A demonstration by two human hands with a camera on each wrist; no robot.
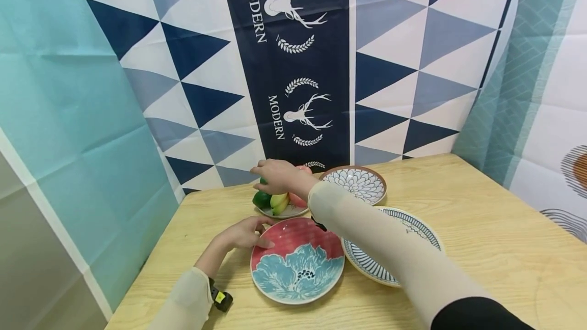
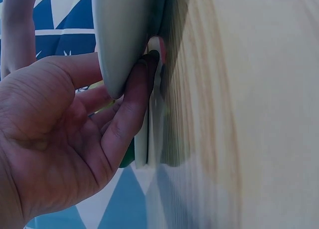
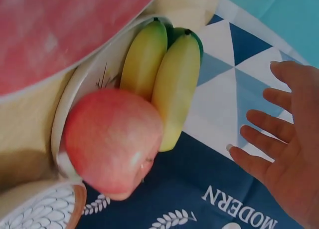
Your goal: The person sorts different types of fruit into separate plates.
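My left hand (image 1: 245,233) pinches the upper-left rim of a red plate with a blue flower (image 1: 298,279), thumb on top. In the left wrist view, its fingers lie under the plate's pale rim (image 2: 119,39). Behind that plate stands a smaller fruit plate (image 1: 290,214) holding bananas (image 3: 177,89), a red apple (image 3: 114,139) and green fruit (image 1: 262,200). Over this fruit my right hand (image 1: 279,176) hovers with spread fingers. Seen from the right wrist, it touches none of the fruit. My right forearm hides part of the plates on the right.
A brown-rimmed plate with a petal pattern (image 1: 357,185) lies at the back of the wooden table (image 1: 481,238). Nearer, a larger plate with a blue patterned rim (image 1: 426,233) sits right beside the red plate. Patterned cloth (image 1: 390,80) hangs behind the table.
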